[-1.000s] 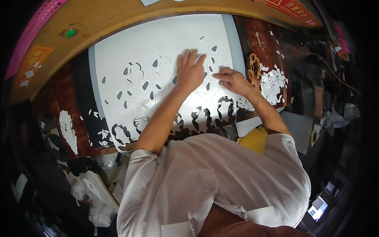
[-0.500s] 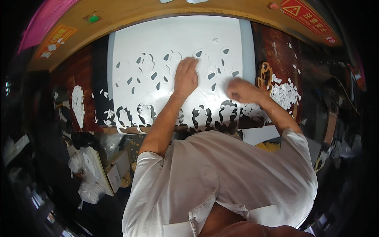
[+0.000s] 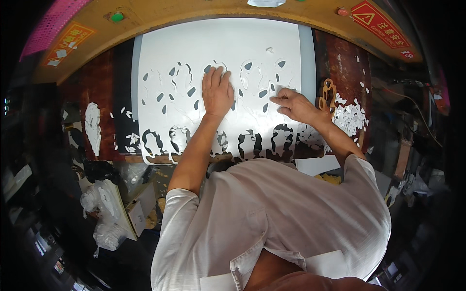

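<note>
A white sheet (image 3: 170, 39) with rows of curved cut outlines and small dark holes lies on a grey board (image 3: 307, 53). My left hand (image 3: 217, 94) rests palm down on it, fingers stretched out, over one outline near the middle. My right hand (image 3: 297, 105) is at the sheet's right part, beside several holes. Its fingers point left, partly bent and apart, with the tips at the sheet; no piece shows in them. Along the near edge, larger shoe-sole-like openings (image 3: 250, 145) are cut through the sheet. A small loose white scrap (image 3: 270, 50) sits toward the far right.
An orange-brown looped cutting die (image 3: 327, 94) stands right of the board, beside a heap of white offcuts (image 3: 350, 116). A stack of white pieces (image 3: 92, 128) lies at left. The yellow machine beam (image 3: 160, 17) with buttons spans the far side. Plastic bags (image 3: 108, 203) hang below left.
My left hand has slid left across the sheet. The right hand, blurred and curled before, has moved slightly up and left, and its fingers now reach out to the sheet.
</note>
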{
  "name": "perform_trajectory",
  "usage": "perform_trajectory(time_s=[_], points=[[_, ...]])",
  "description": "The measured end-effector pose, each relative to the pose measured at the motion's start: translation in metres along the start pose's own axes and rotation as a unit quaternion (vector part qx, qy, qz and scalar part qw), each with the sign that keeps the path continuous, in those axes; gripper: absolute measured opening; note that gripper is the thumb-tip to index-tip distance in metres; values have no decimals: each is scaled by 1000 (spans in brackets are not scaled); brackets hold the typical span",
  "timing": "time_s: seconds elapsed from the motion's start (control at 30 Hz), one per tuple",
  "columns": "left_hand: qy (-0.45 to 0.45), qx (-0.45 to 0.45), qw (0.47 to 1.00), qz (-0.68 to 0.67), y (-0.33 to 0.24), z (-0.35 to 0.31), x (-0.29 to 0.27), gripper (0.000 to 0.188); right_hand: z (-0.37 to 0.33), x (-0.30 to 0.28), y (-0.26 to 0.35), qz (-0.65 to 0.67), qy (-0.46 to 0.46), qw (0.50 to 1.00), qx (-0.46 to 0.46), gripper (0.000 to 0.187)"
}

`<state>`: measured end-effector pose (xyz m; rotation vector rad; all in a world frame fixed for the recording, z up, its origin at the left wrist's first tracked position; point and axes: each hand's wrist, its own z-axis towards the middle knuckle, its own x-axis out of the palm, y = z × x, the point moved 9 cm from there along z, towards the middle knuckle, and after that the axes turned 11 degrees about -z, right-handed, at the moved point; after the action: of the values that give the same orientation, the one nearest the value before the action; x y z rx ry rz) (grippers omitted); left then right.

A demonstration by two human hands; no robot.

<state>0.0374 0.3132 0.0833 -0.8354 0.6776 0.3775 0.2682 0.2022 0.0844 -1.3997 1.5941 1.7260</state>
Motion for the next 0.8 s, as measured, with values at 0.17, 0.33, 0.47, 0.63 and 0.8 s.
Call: perform_trajectory(time_s=[0.17, 0.33, 0.47, 0.63, 0.8], points=[[-3, -1, 1000, -2, 6, 0, 4, 36, -1, 0, -9, 50, -19, 998, 41, 22], [-7, -15, 1000, -9, 4, -2, 5, 36, 3, -10, -1, 17, 32, 999, 24, 11], [0, 1, 1000, -2, 3, -3, 7, 37, -11, -15, 9, 22, 60, 998, -15, 11], [10, -6, 999, 32, -10, 3, 5, 38, -4, -12, 10, -8, 8, 1000, -24, 8], [164, 185, 966, -71, -105, -3, 56, 44, 0, -6, -1, 37, -55, 996, 61, 7]])
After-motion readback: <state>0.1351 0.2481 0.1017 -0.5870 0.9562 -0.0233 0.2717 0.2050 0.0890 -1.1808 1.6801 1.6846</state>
